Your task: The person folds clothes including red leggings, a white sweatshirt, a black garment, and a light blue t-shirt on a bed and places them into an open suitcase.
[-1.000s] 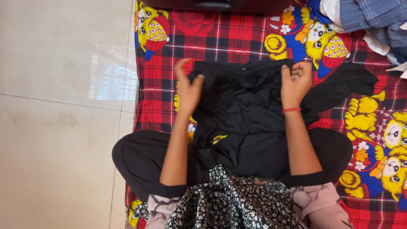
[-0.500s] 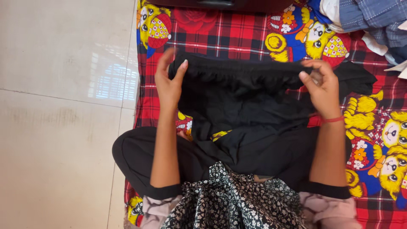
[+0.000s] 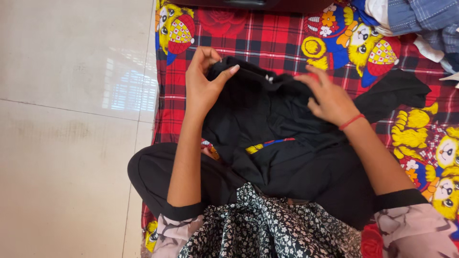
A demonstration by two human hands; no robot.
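A black garment [image 3: 267,129] lies bunched over my crossed legs and the red plaid blanket [image 3: 267,43]. My left hand [image 3: 203,83] pinches the garment's upper left edge between thumb and fingers. My right hand [image 3: 327,98], with a red thread around the wrist, rests on the cloth's upper middle, fingers curled into the fabric. One black end of the garment [image 3: 397,93] trails off to the right on the blanket.
The blanket has yellow cartoon bear prints [image 3: 174,28]. A pile of blue checked and white clothes [image 3: 420,24] sits at the top right. Pale tiled floor [image 3: 71,119] fills the left. A dark object [image 3: 248,4] borders the blanket's far edge.
The waistband was stretched wide between both hands; now my right hand has moved left toward the middle, and the garment's top has bunched together.
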